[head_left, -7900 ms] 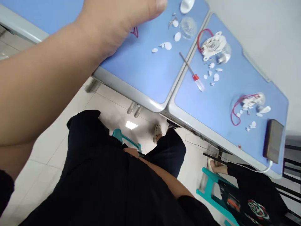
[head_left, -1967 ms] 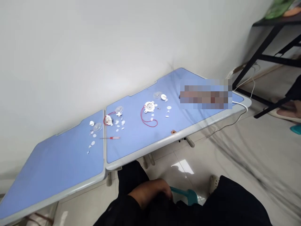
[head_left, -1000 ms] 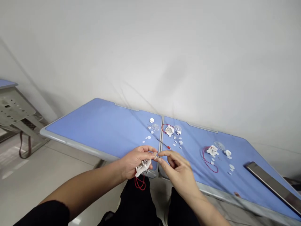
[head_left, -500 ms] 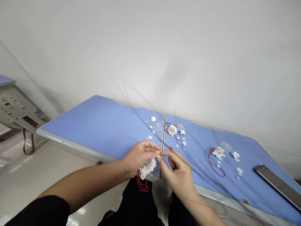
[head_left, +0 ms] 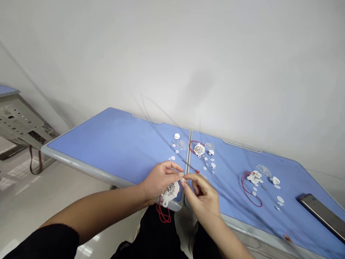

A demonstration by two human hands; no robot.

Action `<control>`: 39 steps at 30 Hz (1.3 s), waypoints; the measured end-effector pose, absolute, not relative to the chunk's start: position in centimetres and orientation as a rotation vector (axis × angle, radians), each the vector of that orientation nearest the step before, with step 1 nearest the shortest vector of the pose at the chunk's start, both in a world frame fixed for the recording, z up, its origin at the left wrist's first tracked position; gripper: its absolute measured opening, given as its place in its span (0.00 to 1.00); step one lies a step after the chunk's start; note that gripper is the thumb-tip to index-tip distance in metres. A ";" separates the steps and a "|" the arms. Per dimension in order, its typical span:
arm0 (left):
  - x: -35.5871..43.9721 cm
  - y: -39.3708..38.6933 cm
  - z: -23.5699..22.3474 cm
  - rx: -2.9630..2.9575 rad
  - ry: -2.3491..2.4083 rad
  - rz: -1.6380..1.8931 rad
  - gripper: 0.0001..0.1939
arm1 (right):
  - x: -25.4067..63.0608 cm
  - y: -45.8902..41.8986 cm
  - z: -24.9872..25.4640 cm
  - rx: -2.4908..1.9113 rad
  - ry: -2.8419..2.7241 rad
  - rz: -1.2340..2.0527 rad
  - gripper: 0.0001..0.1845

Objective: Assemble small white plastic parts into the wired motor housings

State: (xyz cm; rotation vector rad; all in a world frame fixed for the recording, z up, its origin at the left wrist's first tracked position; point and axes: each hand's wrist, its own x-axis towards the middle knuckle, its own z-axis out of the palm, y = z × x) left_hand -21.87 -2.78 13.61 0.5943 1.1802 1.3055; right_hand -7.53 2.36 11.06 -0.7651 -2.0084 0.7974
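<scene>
My left hand (head_left: 163,178) is closed around a white round plastic housing (head_left: 170,191) with a coiled track inside and a lug at its lower edge. A loop of red cord (head_left: 163,214) dangles from it over the gap before my knees. Between thumb and forefinger, my right hand (head_left: 202,192) pinches a small white disc (head_left: 182,179), right against my left thumb tip. Just beyond my fingers lies a thin screwdriver with a red handle (head_left: 197,171), across the seam of the desks.
Two blue desks (head_left: 113,140) meet near the middle, against a wall. Behind my hands lie a second white housing (head_left: 199,149), clear covers (head_left: 181,145) and several small white parts. Farther right are a third housing (head_left: 254,177) with red cord and a dark phone (head_left: 320,212).
The view has shifted slightly, so the items on the right desk appear a little farther right. Both hands keep the same hold, fingertips together at the small white disc.
</scene>
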 end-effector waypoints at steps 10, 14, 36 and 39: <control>-28.6 1.2 13.2 0.503 1.437 1.415 0.13 | -9.4 8.2 11.2 -1.020 -2.264 0.632 0.09; -31.0 5.1 13.6 0.464 1.416 1.426 0.13 | -12.3 11.1 11.3 -1.101 -2.454 0.488 0.09; -32.6 4.8 13.4 1.023 1.307 1.069 0.29 | -14.3 13.2 10.7 -1.066 -2.685 0.437 0.11; -32.4 4.5 13.7 1.035 1.322 0.974 0.27 | -13.2 13.7 11.9 -1.153 -2.384 1.033 0.08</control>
